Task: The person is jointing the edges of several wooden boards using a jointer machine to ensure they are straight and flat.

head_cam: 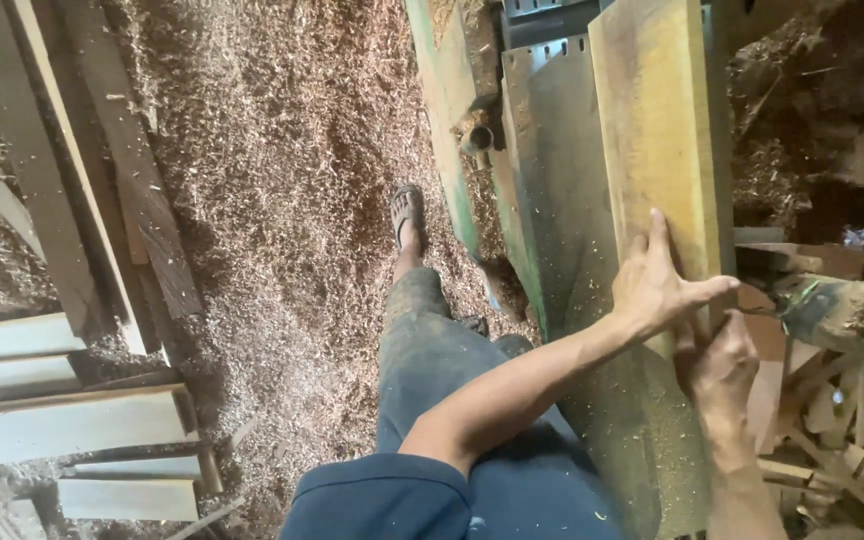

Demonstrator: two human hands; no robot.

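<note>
Sawdust floor (282,150) everywhere, we're standing at a grey metal machine bed (562,200). We're pressing a yellowish plank (657,130) along its right edge, left hand (657,290) flat with fingers spread, right hand (720,370) clamped on the near end.

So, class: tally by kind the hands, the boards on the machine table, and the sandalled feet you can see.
Hands: 2, left hand and right hand
Yellowish board on the grey machine table: 1
Sandalled foot: 1
Total: 4
</note>
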